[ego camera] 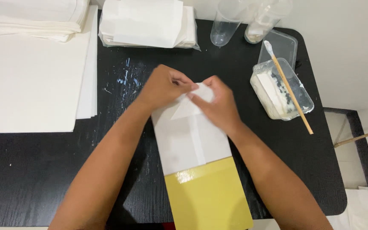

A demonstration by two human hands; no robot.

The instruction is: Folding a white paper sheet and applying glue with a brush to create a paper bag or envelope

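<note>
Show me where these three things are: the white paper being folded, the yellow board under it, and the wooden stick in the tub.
white paper (188, 142): head view, on its flat middle panel.
yellow board (209, 198): head view, on its bare glossy face.
wooden stick (292, 96): head view, on the shaft over the tub.

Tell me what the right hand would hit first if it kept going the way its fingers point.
The right hand points up-left across the white paper bag. Just ahead are the left hand fingers, pinching the same folded end, so it would probably meet them first.
</note>
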